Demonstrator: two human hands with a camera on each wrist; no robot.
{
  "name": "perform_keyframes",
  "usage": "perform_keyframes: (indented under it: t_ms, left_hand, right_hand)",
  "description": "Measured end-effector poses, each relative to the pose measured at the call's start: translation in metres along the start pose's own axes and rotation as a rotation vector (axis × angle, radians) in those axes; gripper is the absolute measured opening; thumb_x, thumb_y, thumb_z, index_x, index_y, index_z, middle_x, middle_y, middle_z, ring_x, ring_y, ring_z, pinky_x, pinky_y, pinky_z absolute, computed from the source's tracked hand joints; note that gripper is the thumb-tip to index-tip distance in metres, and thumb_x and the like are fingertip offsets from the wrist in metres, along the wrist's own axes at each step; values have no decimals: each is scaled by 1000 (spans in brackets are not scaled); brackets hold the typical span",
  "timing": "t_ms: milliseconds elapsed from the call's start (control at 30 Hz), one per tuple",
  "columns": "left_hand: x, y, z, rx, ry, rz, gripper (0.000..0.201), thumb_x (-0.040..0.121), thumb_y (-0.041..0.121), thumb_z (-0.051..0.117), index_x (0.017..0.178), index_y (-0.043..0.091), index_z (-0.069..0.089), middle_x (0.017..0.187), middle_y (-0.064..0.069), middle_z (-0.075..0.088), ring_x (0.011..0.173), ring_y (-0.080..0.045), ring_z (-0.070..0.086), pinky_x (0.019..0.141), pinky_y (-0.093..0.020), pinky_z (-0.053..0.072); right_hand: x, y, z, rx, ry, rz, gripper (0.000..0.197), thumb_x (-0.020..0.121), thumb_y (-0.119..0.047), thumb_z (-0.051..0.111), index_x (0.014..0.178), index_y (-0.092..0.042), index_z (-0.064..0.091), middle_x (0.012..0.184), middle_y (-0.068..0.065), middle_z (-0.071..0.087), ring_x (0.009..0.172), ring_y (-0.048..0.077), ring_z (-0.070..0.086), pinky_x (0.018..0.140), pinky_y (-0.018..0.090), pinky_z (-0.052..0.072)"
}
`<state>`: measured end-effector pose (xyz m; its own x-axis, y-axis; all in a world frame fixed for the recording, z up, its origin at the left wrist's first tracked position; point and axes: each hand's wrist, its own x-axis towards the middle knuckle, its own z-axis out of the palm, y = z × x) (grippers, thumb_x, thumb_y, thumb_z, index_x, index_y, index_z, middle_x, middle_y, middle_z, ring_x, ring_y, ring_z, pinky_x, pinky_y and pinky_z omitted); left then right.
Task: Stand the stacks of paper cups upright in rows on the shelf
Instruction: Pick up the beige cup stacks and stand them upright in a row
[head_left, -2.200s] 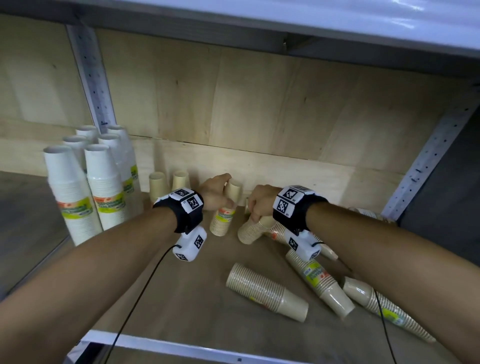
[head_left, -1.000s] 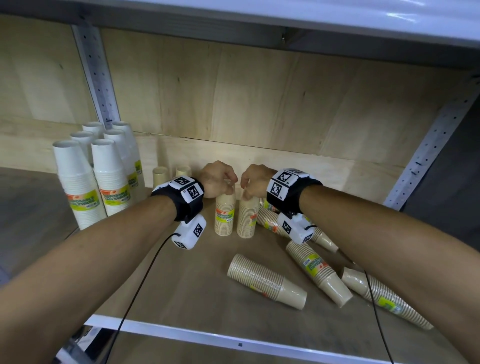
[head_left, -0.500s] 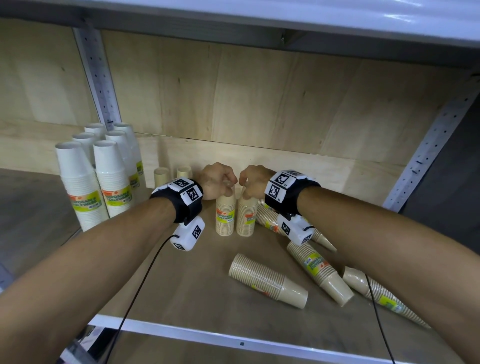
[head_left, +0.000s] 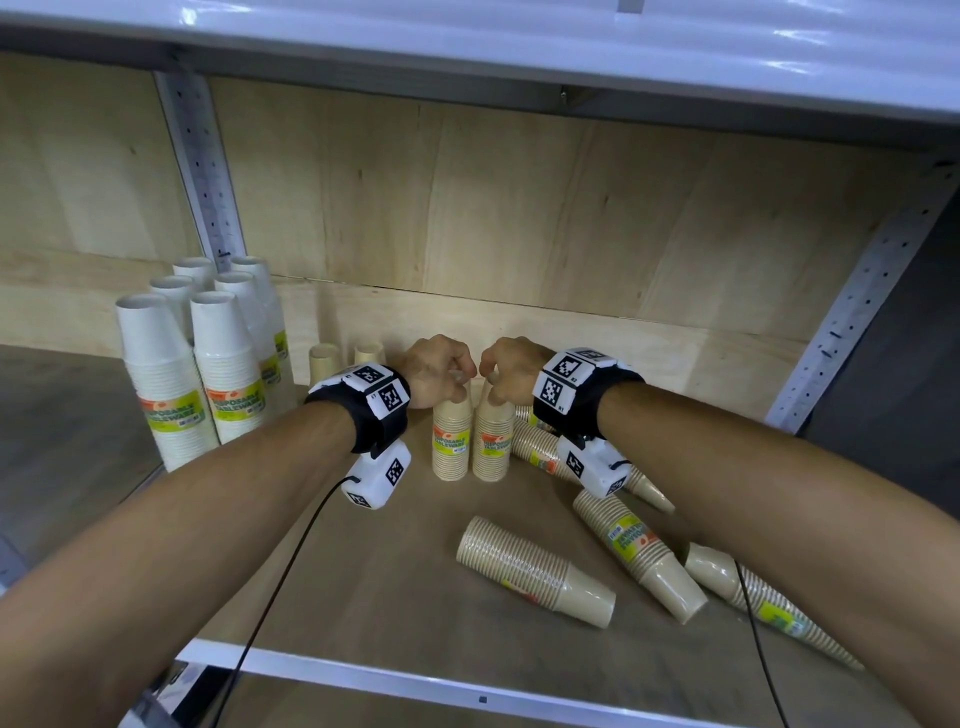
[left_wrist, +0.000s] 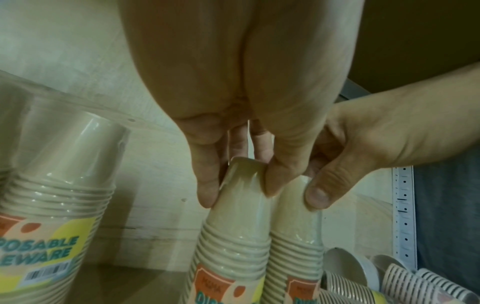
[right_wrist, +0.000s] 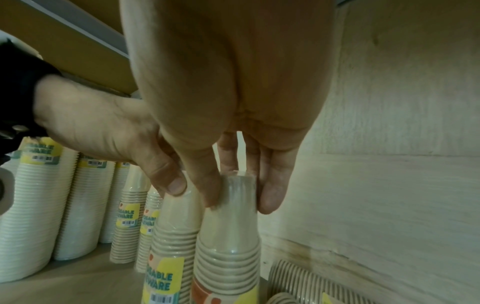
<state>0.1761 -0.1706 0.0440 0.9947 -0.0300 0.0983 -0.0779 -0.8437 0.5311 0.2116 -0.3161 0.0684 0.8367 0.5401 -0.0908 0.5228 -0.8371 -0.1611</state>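
Two tan paper-cup stacks stand upright side by side, rims down, on the wooden shelf (head_left: 363, 571). My left hand (head_left: 441, 371) pinches the top of the left stack (head_left: 451, 441) between thumb and fingers; in the left wrist view the left hand (left_wrist: 239, 185) pinches that stack (left_wrist: 233, 236). My right hand (head_left: 506, 369) pinches the top of the right stack (head_left: 492, 441); in the right wrist view the right hand (right_wrist: 239, 197) pinches its stack (right_wrist: 228, 226). The two stacks touch.
Two more tan stacks (head_left: 322, 361) stand behind, to the left. Several tall white stacks (head_left: 228, 364) stand in rows at far left. Tan stacks lie on their sides at front (head_left: 535, 566) and right (head_left: 639, 556), (head_left: 769, 613). A shelf board (head_left: 519, 41) hangs overhead.
Both stacks were tilted in my hands 2.2 s ago; now they stand upright together. Over the last half second the hands have barely moved.
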Motion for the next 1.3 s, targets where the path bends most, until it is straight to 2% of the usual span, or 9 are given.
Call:
perform_keyframes:
  t_ms: [167, 333, 633, 800, 900, 1033, 1100, 1233, 1300]
  left_hand:
    - [0, 3, -4, 82, -49, -14, 30, 81, 9, 72, 110, 15, 69, 108, -1, 64, 98, -18, 60, 82, -28, 50]
    - [3, 6, -14, 171, -95, -14, 33, 82, 8, 70, 114, 15, 69, 114, -4, 65, 106, -21, 62, 89, -33, 54]
    - [-6, -16, -54, 234, -130, -135, 22, 77, 9, 71, 95, 23, 70, 109, -5, 67, 100, -23, 65, 88, -38, 57]
    - [-21, -42, -76, 270, -127, -200, 22, 74, 9, 72, 90, 24, 69, 109, -5, 66, 100, -25, 65, 87, -43, 58]
    - [-30, -57, -83, 260, -102, -246, 25, 74, 7, 72, 95, 21, 71, 110, -4, 64, 100, -24, 63, 88, -40, 57]
    - [-38, -70, -84, 287, -91, -263, 27, 78, 3, 70, 100, 19, 73, 112, -2, 64, 101, -21, 61, 88, -35, 55]
    - [-41, -74, -81, 332, -84, -269, 29, 80, 2, 68, 104, 17, 73, 112, -2, 65, 101, -20, 62, 83, -29, 53]
    - [-47, -79, -77, 360, -80, -262, 30, 83, 2, 65, 110, 14, 72, 112, -2, 64, 93, -16, 56, 73, -25, 45]
    - [-49, -81, -76, 349, -59, -258, 30, 85, 3, 63, 112, 14, 71, 111, -1, 58, 92, -15, 52, 72, -24, 43]
  right_hand:
    - [-1, 1, 1, 16, 26, 3, 41, 82, -20, 74, 119, -5, 63, 116, 10, 64, 91, 20, 58, 56, 22, 39]
    - [-3, -7, -4, -4, 25, -17, 40, 86, -21, 71, 121, -4, 65, 117, 12, 65, 105, 24, 63, 78, 29, 51]
    - [10, -41, -10, 55, 5, -81, 33, 81, -24, 76, 109, -8, 68, 103, 8, 67, 89, 21, 63, 58, 22, 44]
    - [22, -67, -3, 86, -5, -133, 34, 79, -24, 78, 106, -5, 68, 104, 11, 68, 89, 24, 65, 68, 27, 48]
    - [29, -81, 2, 113, -9, -166, 32, 78, -23, 77, 102, -3, 69, 103, 13, 69, 88, 25, 66, 65, 26, 48]
    - [34, -99, 9, 130, 19, -195, 30, 78, -23, 78, 98, -3, 68, 101, 12, 68, 91, 27, 66, 70, 29, 50]
    - [36, -107, 11, 117, 24, -210, 21, 80, -22, 77, 90, -9, 65, 98, 10, 66, 89, 25, 63, 64, 26, 46]
    - [43, -115, 20, 121, 22, -213, 32, 80, -23, 77, 104, -4, 69, 112, 12, 69, 100, 27, 65, 75, 29, 51]
    - [45, -116, 22, 134, 21, -211, 34, 80, -24, 77, 106, -4, 69, 109, 13, 69, 98, 28, 65, 71, 28, 48]
